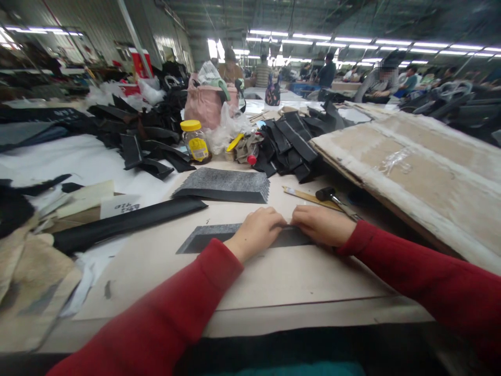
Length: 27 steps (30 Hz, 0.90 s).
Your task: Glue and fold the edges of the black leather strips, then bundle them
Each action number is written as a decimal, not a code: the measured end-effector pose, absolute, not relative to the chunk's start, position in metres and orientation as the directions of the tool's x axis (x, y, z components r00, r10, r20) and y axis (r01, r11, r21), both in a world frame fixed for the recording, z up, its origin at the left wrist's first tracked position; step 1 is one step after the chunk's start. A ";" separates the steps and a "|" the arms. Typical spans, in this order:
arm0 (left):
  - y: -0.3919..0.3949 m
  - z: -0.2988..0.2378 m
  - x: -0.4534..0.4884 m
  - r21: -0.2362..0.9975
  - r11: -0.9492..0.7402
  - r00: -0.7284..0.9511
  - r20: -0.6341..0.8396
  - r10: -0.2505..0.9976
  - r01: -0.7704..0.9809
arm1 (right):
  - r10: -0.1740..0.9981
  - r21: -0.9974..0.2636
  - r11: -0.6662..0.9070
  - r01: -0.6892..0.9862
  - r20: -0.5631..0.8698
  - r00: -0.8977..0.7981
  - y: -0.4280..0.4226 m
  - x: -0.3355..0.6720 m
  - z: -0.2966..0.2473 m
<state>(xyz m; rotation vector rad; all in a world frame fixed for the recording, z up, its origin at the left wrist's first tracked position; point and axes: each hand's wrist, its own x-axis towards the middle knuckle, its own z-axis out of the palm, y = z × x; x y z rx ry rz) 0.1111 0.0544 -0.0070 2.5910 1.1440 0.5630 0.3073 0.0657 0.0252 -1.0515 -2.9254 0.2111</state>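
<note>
Two hands, in two red sleeves (407, 261), meet over one dark strip (213, 235) lying on a pale board (156, 284), the left hand (257, 231) and right hand (324, 224) just apart, fingers bent together and pinching the strip's far edge. Beyond it sits one stack of grey-and-black pieces (225, 184), too many to count, with one yellow-lidded jar (196, 146) behind. One hammer (325, 195) and one wooden ruler (309, 198) lie near the right hand.
</note>
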 end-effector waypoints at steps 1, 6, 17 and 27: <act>0.053 -0.006 0.111 0.346 -0.668 0.628 0.238 0.741 0.658 | 0.621 -0.086 0.779 0.621 -0.027 -0.783 0.063 0.306 0.025; 0.045 0.004 0.109 0.120 -0.735 0.714 0.181 0.677 0.667 | 0.622 0.145 0.780 0.609 -0.075 -0.779 0.043 0.296 0.025; 0.047 0.006 0.103 0.192 -0.757 0.747 0.140 0.650 0.624 | 0.709 0.187 0.695 0.694 -0.019 -0.705 0.032 0.289 0.025; 0.038 0.006 0.089 0.350 -0.769 0.769 0.175 0.614 0.534 | 0.713 -0.018 0.698 0.716 -0.066 -0.698 0.020 0.299 0.041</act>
